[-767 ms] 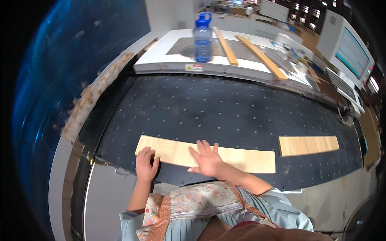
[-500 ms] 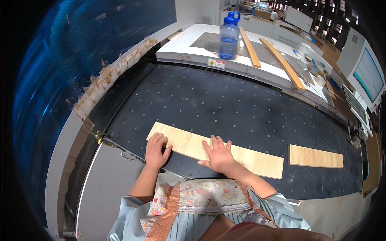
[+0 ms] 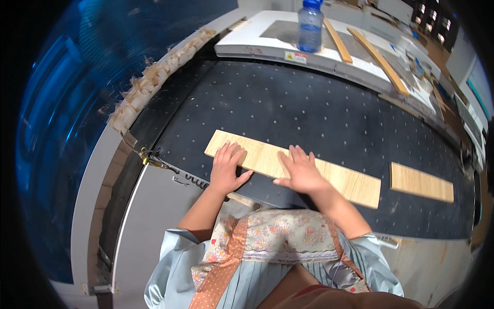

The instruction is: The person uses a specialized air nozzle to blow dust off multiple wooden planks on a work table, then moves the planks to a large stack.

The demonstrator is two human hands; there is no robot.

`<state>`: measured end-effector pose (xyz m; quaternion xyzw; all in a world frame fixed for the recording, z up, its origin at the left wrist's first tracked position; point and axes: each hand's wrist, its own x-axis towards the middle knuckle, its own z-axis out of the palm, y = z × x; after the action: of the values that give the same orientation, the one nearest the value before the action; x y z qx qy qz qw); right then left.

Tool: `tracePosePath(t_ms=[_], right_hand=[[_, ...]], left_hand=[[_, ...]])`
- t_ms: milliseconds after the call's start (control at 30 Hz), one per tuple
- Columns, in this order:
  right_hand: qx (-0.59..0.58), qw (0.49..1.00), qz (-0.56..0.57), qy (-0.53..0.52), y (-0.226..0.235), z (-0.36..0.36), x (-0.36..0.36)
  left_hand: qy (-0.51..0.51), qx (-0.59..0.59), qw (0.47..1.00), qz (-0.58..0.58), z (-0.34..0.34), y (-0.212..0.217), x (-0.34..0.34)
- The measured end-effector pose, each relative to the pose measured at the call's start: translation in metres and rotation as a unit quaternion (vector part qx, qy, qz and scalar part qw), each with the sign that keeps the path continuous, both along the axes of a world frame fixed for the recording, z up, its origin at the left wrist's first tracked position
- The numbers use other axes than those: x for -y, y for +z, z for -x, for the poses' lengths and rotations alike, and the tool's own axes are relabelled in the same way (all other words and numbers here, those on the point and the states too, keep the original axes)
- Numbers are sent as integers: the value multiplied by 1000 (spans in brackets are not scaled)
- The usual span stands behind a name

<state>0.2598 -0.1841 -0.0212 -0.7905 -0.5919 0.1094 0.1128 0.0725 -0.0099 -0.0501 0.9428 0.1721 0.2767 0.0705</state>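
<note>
We have our left grip [image 3: 224,170] laid palm-down near the left end of the long pale wooden board [image 3: 262,157], fingers loosely extended over its top face, thumb just off the near edge. Our right grip [image 3: 303,175] is spread across the board near its middle, fingers apart; neither is clenched. The board lies beneath both grips on the black dotted desk [image 3: 334,123], running on past the right grip. Further to the right of that grip, we see a shorter wooden board [image 3: 422,182], apart from the long one. Well beyond both grips stands a blue bottle [image 3: 310,31]
</note>
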Motion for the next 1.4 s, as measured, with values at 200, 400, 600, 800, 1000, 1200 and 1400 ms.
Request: tracePosePath(t_ms=[200, 400, 600, 800, 1000, 1200, 1400], right_hand=[[-7, 991, 59, -121, 36, -27, 52], [-75, 979, 16, -186, 15, -35, 89], [-21, 976, -3, -215, 33, -11, 79], [81, 979, 14, -187, 64, -6, 48], [9, 987, -51, -154, 60, -21, 25], [132, 977, -129, -108, 40, -19, -10], [204, 966, -119, -102, 31, -20, -18]], left_hand=[[-169, -157, 973, 14, -33, 29, 9], [-227, -228, 946, 35, -71, 18, 6], [-264, -216, 939, 40, -70, 34, -2], [-277, -58, 958, -49, -55, 21, -4], [-209, -8, 977, -32, -39, 32, -9], [-114, -2, 993, -35, -33, 27, -6], [-117, 9, 993, -32, -25, 21, -4]])
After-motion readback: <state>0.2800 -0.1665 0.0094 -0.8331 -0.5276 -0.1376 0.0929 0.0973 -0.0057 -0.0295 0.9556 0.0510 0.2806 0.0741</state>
